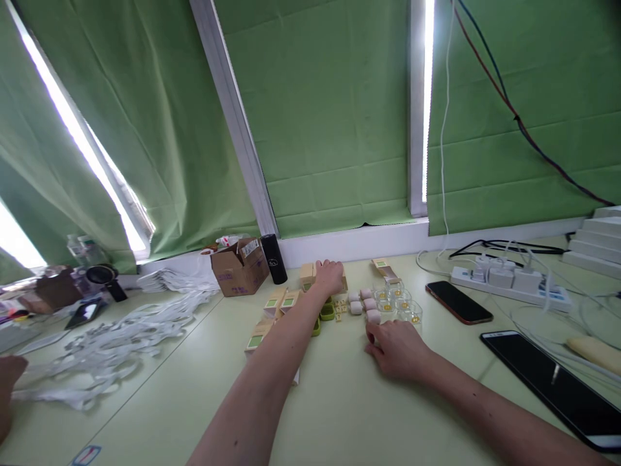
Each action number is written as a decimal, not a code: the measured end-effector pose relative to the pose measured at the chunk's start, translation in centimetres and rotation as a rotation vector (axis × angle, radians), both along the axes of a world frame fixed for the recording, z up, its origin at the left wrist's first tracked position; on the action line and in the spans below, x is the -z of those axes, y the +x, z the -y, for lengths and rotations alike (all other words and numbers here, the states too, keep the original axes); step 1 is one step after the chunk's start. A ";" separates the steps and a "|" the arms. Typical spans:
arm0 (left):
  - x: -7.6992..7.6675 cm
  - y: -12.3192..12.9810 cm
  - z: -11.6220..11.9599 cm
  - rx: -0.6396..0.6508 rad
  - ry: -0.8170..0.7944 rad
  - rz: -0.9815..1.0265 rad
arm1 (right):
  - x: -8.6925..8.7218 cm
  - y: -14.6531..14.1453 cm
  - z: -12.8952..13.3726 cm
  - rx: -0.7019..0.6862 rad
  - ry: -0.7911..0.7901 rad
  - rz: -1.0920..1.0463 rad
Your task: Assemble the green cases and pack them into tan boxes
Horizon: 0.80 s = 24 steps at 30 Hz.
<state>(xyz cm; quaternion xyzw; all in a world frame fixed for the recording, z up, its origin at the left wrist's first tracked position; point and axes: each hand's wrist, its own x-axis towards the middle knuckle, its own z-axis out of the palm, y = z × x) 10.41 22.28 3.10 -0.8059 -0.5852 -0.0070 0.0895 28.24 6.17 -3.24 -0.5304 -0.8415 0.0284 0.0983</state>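
At the back of the table my left hand (pixel 330 278) reaches over a small kraft cardboard box (pixel 307 276), its fingers curled down on it; the fingertips are partly hidden. My right hand (pixel 398 348) rests on the table with its fingers curled in and nothing visible in them. Just beyond it lie several pale pink, marshmallow-like pieces (pixel 356 307) and clear round containers (pixel 411 313) with yellow centres. Tiny yellowish pieces (pixel 339 317) and green trays (pixel 328 311) sit between the hands. More small boxes with green labels (pixel 258 334) stand left of my left forearm.
An opened brown carton (pixel 240 266) and a black cylinder (pixel 273 259) stand at the back. White straps (pixel 116 336) spread over the left side, near another person's hand (pixel 8 382). Two phones (pixel 458 301) and a power strip (pixel 509 285) with cables lie on the right.
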 end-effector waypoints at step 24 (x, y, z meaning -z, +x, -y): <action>3.4 2.7 4.9 -0.088 -0.078 0.169 | 0.2 0.0 -0.1 -0.007 0.010 0.022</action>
